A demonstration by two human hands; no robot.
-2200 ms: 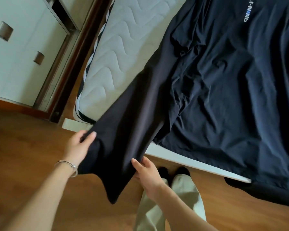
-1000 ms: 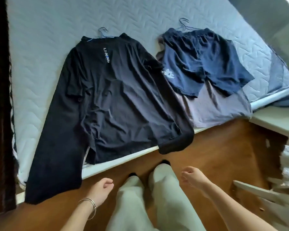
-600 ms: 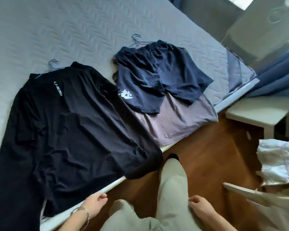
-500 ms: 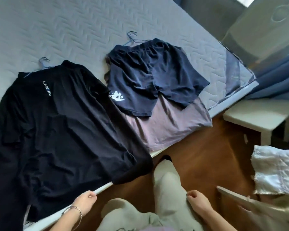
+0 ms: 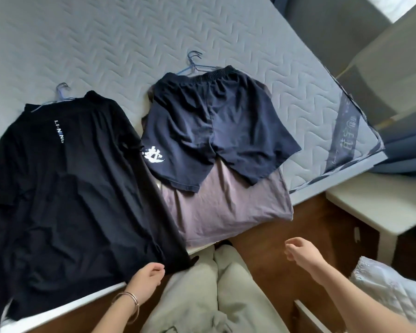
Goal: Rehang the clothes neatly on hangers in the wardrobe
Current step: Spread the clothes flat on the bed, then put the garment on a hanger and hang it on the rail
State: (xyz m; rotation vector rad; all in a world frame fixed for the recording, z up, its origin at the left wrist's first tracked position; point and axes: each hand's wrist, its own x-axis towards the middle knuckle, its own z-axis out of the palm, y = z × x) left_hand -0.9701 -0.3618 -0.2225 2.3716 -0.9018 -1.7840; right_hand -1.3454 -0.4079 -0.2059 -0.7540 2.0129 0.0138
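Observation:
A black long-sleeved shirt lies flat on the quilted mattress, a blue wire hanger sticking out of its collar. Right of it, navy shorts lie on top of a mauve T-shirt, with a second blue hanger showing above the waistband. My left hand hovers by the black shirt's right cuff at the bed edge, fingers loosely curled, holding nothing. My right hand hangs over the floor, also loosely curled and empty.
I stand against the bed's near edge, my pale trousers filling the bottom middle. A white bedside unit stands at right over wooden floor. A white quilted bundle lies at the lower right. Blue curtains hang beyond the mattress corner.
I have let go of the black shirt's sleeve. The view swung right from that sleeve to the shorts and T-shirt. Both hands came up empty, the right one rising off my leg.

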